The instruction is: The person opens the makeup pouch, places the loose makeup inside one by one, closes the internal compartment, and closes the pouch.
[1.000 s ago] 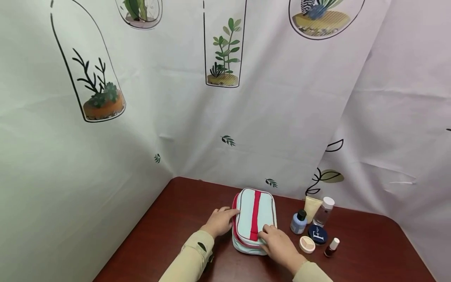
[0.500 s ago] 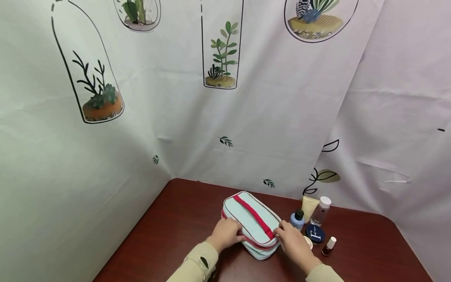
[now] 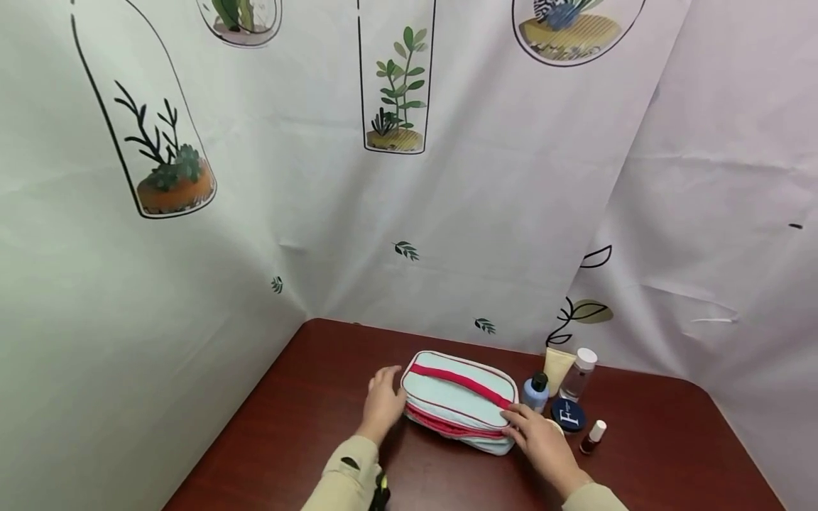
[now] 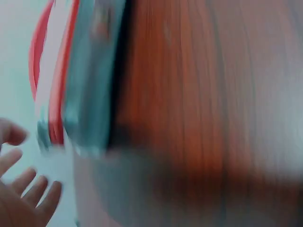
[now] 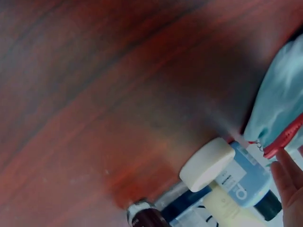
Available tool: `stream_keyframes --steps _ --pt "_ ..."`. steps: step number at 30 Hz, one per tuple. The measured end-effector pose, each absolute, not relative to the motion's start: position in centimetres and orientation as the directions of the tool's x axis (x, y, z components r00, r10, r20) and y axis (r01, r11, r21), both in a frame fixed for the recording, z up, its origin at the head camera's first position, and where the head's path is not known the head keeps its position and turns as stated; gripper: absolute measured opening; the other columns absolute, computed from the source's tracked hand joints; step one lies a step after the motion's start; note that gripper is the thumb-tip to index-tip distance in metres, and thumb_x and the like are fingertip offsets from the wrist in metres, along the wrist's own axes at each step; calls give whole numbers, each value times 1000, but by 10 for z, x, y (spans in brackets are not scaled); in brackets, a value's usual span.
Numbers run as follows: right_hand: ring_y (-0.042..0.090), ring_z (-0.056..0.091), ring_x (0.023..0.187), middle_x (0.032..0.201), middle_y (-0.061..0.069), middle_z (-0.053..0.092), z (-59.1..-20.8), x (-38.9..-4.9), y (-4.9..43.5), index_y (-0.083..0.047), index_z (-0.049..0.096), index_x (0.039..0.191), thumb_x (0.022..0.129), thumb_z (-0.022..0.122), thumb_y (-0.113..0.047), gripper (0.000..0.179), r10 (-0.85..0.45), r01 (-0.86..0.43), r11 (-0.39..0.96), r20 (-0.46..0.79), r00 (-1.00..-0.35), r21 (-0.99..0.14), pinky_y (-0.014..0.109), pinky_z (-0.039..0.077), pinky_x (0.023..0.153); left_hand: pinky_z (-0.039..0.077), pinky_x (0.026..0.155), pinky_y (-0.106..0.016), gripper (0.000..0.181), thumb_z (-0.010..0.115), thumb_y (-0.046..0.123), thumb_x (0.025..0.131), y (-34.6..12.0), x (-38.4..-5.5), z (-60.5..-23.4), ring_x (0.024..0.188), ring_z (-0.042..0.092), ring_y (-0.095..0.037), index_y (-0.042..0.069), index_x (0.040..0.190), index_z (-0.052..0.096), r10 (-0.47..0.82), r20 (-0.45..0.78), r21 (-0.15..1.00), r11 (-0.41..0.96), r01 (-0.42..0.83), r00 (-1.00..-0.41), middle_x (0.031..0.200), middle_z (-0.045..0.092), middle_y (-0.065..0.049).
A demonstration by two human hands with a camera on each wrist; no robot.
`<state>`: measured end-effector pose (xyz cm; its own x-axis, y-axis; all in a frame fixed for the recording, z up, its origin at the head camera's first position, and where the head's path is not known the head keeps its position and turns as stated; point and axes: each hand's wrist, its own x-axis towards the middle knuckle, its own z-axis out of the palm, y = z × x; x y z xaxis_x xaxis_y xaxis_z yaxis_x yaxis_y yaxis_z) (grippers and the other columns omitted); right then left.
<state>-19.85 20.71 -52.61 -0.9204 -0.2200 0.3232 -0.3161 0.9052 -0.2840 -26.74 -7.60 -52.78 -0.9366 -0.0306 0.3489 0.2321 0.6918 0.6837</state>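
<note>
A light blue cosmetic bag with a red strap handle and a red zip lies lengthwise across the table. My left hand is beside its left end; in the left wrist view the fingers are spread and apart from the bag's side. At the other end, my right hand touches the bag's right corner with its fingertips. Seen from the right wrist, nearly straight fingers meet the end of the red zip. The bag's zip looks closed along the front.
Right of the bag stand a blue bottle, a cream tube and a clear white-capped bottle. Near them lie a navy compact, a nail polish bottle and a round white pot, partly behind my right hand. A patterned curtain hangs behind.
The bag has turned counterclockwise from pointing away from me to lying sideways. My left hand has come off its side and moved left; my right hand has moved right with the bag's corner.
</note>
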Motion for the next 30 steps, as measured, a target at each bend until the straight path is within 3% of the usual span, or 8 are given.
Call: stream_keyframes --steps 3,7,13,18,25,30 --pt "17 61 94 108 0 61 -530 -198 208 -15 70 104 82 70 -23 23 -191 -324 891 386 -902 -317 39 48 81 41 88 -49 44 58 -3 76 -96 -273 -535 110 51 -37 3 120 58 80 258 690 683 241 -963 118 58 -17" --pt "20 62 97 106 2 64 -529 -199 208 -13 70 102 82 70 -16 20 -108 -322 863 482 -870 -389 40 48 81 41 89 -50 39 63 1 80 -104 -272 -538 109 51 -38 4 119 60 164 270 704 639 310 -949 115 59 -18" --pt "26 60 96 103 9 63 -508 -207 204 -7 64 105 90 62 -17 18 32 -244 814 459 -888 -527 46 46 81 40 91 -49 31 68 14 84 -101 -276 -522 111 48 -36 4 113 64 132 361 700 616 362 -923 116 57 -15" --pt "29 60 90 102 13 62 -490 -217 203 -7 60 108 95 53 -23 22 121 -168 790 419 -900 -590 49 45 78 38 94 -49 37 69 13 83 -100 -280 -510 115 49 -35 2 118 61 188 327 719 587 372 -926 119 58 -15" --pt "30 60 90 99 14 63 -476 -223 204 -6 54 112 98 45 -32 31 196 -80 765 349 -916 -639 46 45 77 43 89 -45 29 72 18 81 -90 -278 -500 106 55 -28 7 107 63 121 363 767 525 370 -924 108 61 -9" --pt "31 60 87 100 16 63 -471 -225 205 -6 54 110 99 43 -33 32 223 -63 773 363 -905 -632 48 44 73 45 85 -39 29 67 23 86 -83 -284 -492 101 56 -21 12 112 62 89 413 780 479 402 -906 104 58 -1"
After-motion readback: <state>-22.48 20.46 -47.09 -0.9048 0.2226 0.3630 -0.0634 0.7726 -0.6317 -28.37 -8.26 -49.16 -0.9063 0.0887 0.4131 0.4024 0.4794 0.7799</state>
